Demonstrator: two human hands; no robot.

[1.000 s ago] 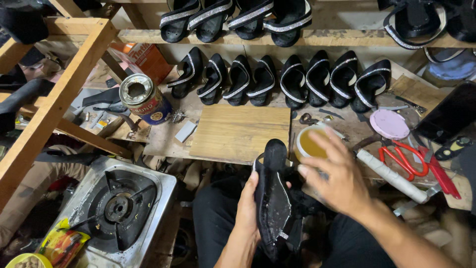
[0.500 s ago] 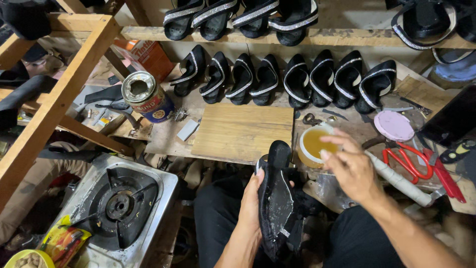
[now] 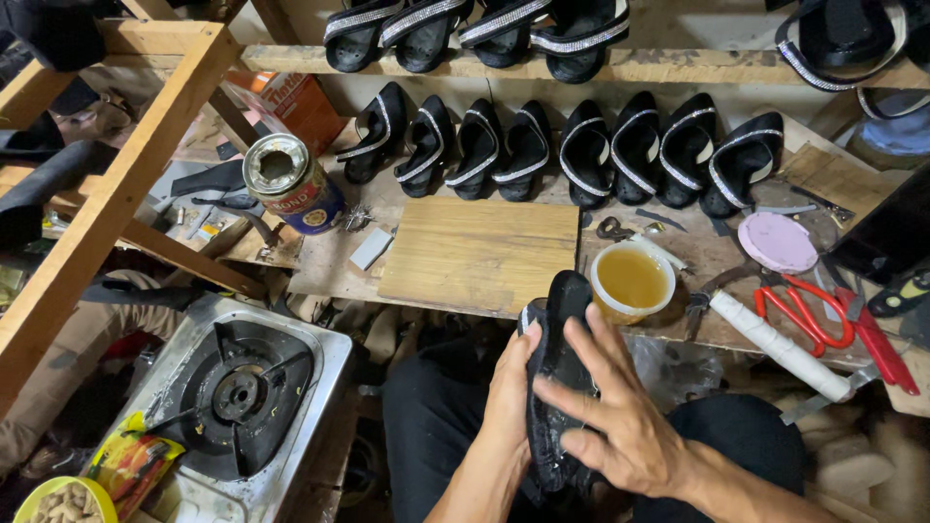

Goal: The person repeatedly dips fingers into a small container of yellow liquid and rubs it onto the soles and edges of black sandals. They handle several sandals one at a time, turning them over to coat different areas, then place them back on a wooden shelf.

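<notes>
A black sandal [image 3: 557, 349] stands on end over my lap, sole side up. My left hand [image 3: 511, 387] grips it from the left edge. My right hand [image 3: 610, 412] lies across its right side with the fingers spread over the sole. Just beyond the sandal's tip, a small tub of amber glue [image 3: 632, 281] sits at the bench's front edge. A bare wooden board [image 3: 480, 254] lies on the bench to the left of the tub.
Black strapped sandals [image 3: 562, 150] line the bench's back, with more on the shelf above [image 3: 475, 24]. A glue tin [image 3: 289, 181], red-handled scissors [image 3: 809, 305], a white roll [image 3: 780, 344] and a pink lid [image 3: 775, 242] lie about. A gas burner [image 3: 237, 387] sits lower left.
My right hand has come back from the glue tub and now rests on the sandal's sole. The left hand and sandal have barely moved.
</notes>
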